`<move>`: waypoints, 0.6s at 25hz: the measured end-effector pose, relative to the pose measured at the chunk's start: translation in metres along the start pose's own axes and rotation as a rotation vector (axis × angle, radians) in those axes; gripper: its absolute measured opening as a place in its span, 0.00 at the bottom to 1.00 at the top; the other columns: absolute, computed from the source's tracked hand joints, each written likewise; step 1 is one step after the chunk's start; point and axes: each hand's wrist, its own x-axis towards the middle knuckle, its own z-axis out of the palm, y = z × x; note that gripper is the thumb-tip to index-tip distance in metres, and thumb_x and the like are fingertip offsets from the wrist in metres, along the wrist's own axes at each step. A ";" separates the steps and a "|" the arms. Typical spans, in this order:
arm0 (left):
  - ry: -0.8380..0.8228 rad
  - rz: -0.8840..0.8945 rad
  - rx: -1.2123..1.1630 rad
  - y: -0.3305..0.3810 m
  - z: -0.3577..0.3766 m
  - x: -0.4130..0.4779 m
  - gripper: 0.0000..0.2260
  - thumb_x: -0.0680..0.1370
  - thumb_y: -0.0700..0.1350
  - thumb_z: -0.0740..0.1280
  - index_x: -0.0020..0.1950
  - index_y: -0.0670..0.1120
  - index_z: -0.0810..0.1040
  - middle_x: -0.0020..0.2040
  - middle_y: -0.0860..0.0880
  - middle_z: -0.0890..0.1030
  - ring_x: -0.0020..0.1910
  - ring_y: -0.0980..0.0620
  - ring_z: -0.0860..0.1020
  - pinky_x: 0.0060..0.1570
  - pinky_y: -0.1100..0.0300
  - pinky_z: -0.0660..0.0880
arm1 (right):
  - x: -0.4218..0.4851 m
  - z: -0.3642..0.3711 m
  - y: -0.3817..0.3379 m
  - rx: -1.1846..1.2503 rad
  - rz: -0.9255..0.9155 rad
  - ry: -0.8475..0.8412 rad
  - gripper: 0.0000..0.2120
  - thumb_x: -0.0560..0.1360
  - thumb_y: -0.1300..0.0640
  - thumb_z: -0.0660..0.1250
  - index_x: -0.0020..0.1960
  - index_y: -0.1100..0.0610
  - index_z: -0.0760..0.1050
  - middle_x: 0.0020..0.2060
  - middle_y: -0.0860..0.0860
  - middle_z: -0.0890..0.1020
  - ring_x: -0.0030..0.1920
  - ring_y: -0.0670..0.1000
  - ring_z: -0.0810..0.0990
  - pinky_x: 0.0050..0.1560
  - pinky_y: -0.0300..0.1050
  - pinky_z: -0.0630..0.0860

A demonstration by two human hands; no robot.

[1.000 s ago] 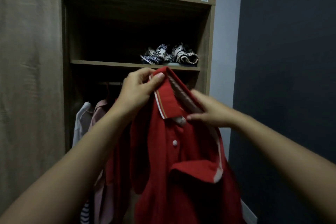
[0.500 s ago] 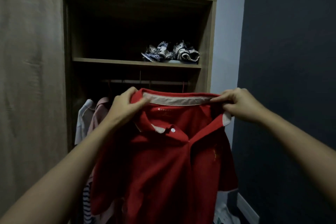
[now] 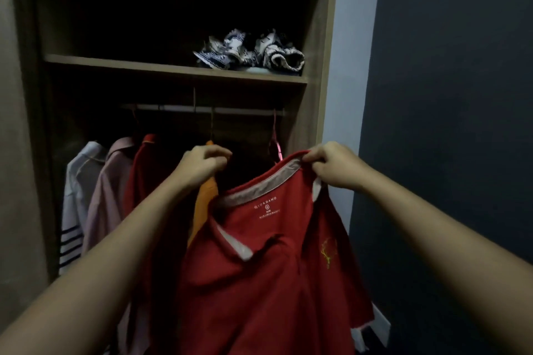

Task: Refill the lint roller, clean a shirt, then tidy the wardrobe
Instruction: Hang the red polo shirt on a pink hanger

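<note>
Both hands, left (image 3: 202, 166) and right (image 3: 331, 166), pinch the red shirt (image 3: 259, 282) collar; the empty pink hanger (image 3: 276, 144) waits at 12 o'clock, so she should keep the neck wide.

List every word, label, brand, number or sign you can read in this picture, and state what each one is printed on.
"GIORDANO": white print inside the neck of the red polo shirt, just below the collar band; the first letters are faint.
Below it, a small size mark and a line of fine print: too small and blurred to read.
A yellow embroidered emblem on the shirt's chest: a figure, not text.
Nothing else bears readable text.
</note>
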 end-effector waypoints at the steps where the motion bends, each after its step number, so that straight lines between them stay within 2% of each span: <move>1: 0.042 0.004 -0.018 -0.002 0.009 0.016 0.12 0.74 0.45 0.64 0.55 0.50 0.82 0.50 0.52 0.81 0.53 0.56 0.76 0.57 0.61 0.71 | 0.007 0.004 -0.002 -0.007 -0.007 -0.016 0.19 0.72 0.68 0.56 0.55 0.59 0.80 0.56 0.56 0.82 0.53 0.55 0.80 0.53 0.49 0.78; 3: 0.069 0.000 -0.054 -0.004 0.033 0.050 0.12 0.76 0.46 0.63 0.56 0.49 0.81 0.50 0.51 0.81 0.51 0.55 0.79 0.53 0.59 0.75 | 0.022 0.014 -0.005 -0.041 -0.028 -0.056 0.18 0.72 0.67 0.57 0.55 0.59 0.81 0.54 0.55 0.82 0.50 0.53 0.81 0.48 0.45 0.79; 6: -0.053 -0.065 -0.167 0.002 0.076 0.098 0.12 0.77 0.46 0.63 0.58 0.47 0.79 0.49 0.47 0.82 0.48 0.51 0.81 0.47 0.56 0.78 | 0.036 0.018 -0.008 -0.091 -0.026 -0.077 0.16 0.73 0.66 0.58 0.55 0.59 0.80 0.52 0.54 0.82 0.47 0.51 0.81 0.42 0.41 0.79; 8: -0.148 -0.152 -0.277 0.004 0.109 0.130 0.14 0.77 0.49 0.63 0.58 0.44 0.78 0.50 0.45 0.81 0.50 0.47 0.80 0.50 0.54 0.77 | 0.044 0.017 -0.007 -0.136 -0.006 -0.064 0.16 0.73 0.66 0.59 0.55 0.59 0.81 0.50 0.54 0.82 0.45 0.52 0.81 0.41 0.43 0.80; 9: -0.192 -0.192 -0.312 0.001 0.126 0.148 0.20 0.75 0.54 0.64 0.59 0.42 0.77 0.53 0.43 0.81 0.52 0.45 0.79 0.54 0.53 0.77 | 0.046 0.016 -0.005 -0.156 0.003 -0.050 0.15 0.73 0.65 0.59 0.54 0.58 0.81 0.48 0.54 0.82 0.44 0.52 0.81 0.41 0.44 0.80; 11: -0.235 -0.243 -0.341 -0.011 0.170 0.185 0.39 0.65 0.66 0.63 0.65 0.37 0.73 0.61 0.39 0.78 0.59 0.42 0.77 0.61 0.50 0.74 | 0.053 0.016 0.001 -0.193 0.022 -0.019 0.16 0.73 0.65 0.59 0.55 0.57 0.81 0.46 0.54 0.83 0.43 0.52 0.81 0.42 0.45 0.81; 12: -0.250 -0.252 -0.354 -0.009 0.181 0.189 0.43 0.65 0.67 0.63 0.68 0.36 0.68 0.65 0.38 0.74 0.63 0.41 0.74 0.63 0.50 0.72 | 0.055 0.015 0.005 -0.205 0.035 -0.003 0.16 0.73 0.65 0.59 0.55 0.57 0.80 0.47 0.54 0.82 0.43 0.52 0.81 0.44 0.47 0.81; 14: -0.248 -0.283 -0.307 0.000 0.194 0.187 0.35 0.74 0.57 0.66 0.71 0.34 0.61 0.70 0.37 0.69 0.67 0.39 0.70 0.63 0.53 0.70 | 0.059 0.015 0.011 -0.208 0.062 0.026 0.17 0.73 0.65 0.60 0.58 0.57 0.79 0.50 0.53 0.82 0.47 0.51 0.81 0.47 0.46 0.81; 15: -0.232 -0.294 -0.271 0.001 0.201 0.191 0.30 0.76 0.52 0.66 0.70 0.34 0.63 0.69 0.37 0.70 0.66 0.39 0.71 0.60 0.54 0.70 | 0.061 0.015 0.014 -0.213 0.066 0.037 0.17 0.72 0.65 0.60 0.59 0.58 0.78 0.52 0.53 0.81 0.49 0.51 0.80 0.48 0.45 0.80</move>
